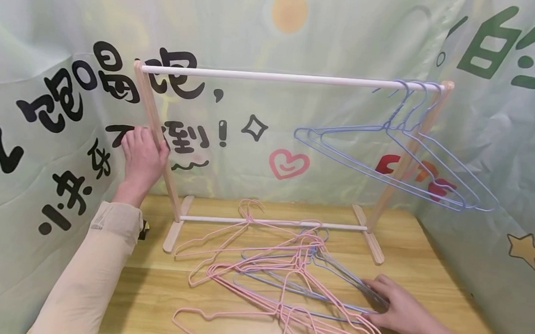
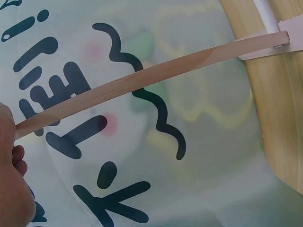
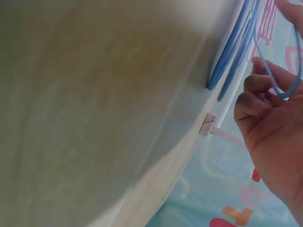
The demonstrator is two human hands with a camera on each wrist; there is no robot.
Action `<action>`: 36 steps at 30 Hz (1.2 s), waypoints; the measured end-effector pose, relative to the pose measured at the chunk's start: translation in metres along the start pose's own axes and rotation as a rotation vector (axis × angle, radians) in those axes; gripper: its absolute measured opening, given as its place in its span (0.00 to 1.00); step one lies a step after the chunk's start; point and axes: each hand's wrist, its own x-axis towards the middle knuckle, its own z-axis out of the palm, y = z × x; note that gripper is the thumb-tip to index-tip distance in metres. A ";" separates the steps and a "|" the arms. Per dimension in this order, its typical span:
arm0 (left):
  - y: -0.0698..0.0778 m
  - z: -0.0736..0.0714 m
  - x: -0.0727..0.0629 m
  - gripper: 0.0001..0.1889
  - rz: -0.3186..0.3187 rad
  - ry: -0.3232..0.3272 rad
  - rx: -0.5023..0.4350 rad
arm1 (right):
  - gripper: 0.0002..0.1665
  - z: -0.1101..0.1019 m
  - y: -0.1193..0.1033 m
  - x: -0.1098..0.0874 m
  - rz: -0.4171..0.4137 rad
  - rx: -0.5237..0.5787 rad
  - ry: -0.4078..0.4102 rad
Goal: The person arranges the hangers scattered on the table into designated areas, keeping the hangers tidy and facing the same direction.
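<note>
My left hand point(image 1: 142, 155) grips the left wooden post point(image 1: 148, 99) of a clothes rack partway up; in the left wrist view only part of that hand point(image 2: 14, 179) shows at the edge. Low on the right, my right hand point(image 1: 402, 308) pinches the corner of a blue hanger point(image 3: 284, 96) at the side of a pile on the table. Pink hangers point(image 1: 299, 262) lie tangled over the blue ones there. Three blue hangers point(image 1: 405, 128) hang from the right end of the rack's white top bar point(image 1: 264, 76).
The rack's feet point(image 1: 367, 233) stand on the wood-grain table point(image 1: 427, 281), joined by a lower white bar point(image 1: 212, 219). Printed cloth point(image 1: 240, 30) surrounds the table at the back and sides. A small black and yellow object point(image 1: 144, 229) sits beside the left sleeve.
</note>
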 end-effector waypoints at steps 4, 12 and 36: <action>-0.001 0.000 0.000 0.15 -0.009 -0.004 0.005 | 0.42 0.000 -0.003 -0.003 0.000 0.019 0.057; -0.001 0.001 -0.003 0.15 -0.006 0.001 0.000 | 0.42 0.000 -0.009 -0.009 0.035 0.025 0.087; 0.001 -0.002 0.000 0.15 -0.001 -0.003 -0.009 | 0.48 -0.030 0.017 0.013 0.038 0.116 0.286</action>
